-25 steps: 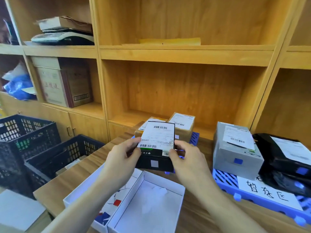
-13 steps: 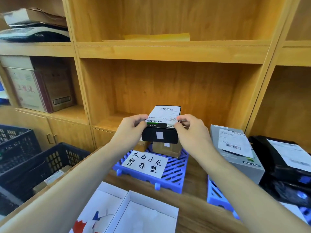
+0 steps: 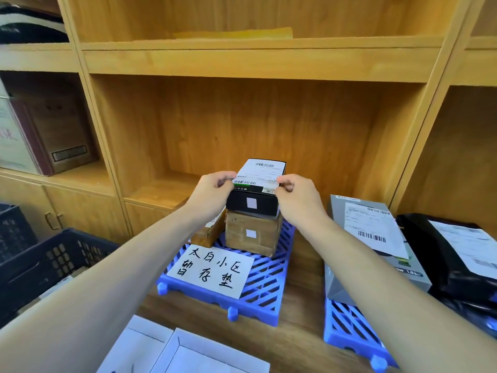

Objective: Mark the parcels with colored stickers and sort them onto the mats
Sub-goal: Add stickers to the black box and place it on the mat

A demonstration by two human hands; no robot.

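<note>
- Black box parcel [image 3: 252, 204]: matte rectangular carton, white shipping label on top, small white square sticker [image 3: 251, 203] on the near face. Sits on top of a brown cardboard parcel [image 3: 251, 235], looks in contact, though the seam is partly hidden.
- Left hand [image 3: 209, 193] grips the black box's left edge, fingers curled over the top; right hand [image 3: 298, 196] pinches the right edge likewise.
- Brown parcel: taped corrugated card, same white sticker on front, stands on the blue mat [image 3: 265, 285] (slatted plastic grid, stubby feet, handwritten paper sign at front).
- Second brown box [image 3: 207, 234] just beside it, mostly behind the left forearm.
- Right: second blue mat [image 3: 347, 325] carrying a grey carton [image 3: 349, 275] and glossy black poly bag [image 3: 441, 254], both labelled.
- Wooden table [image 3: 304, 337], wooden shelving behind, dark mesh crate [image 3: 45, 265] left, white open box [image 3: 161, 354] at the near edge.
</note>
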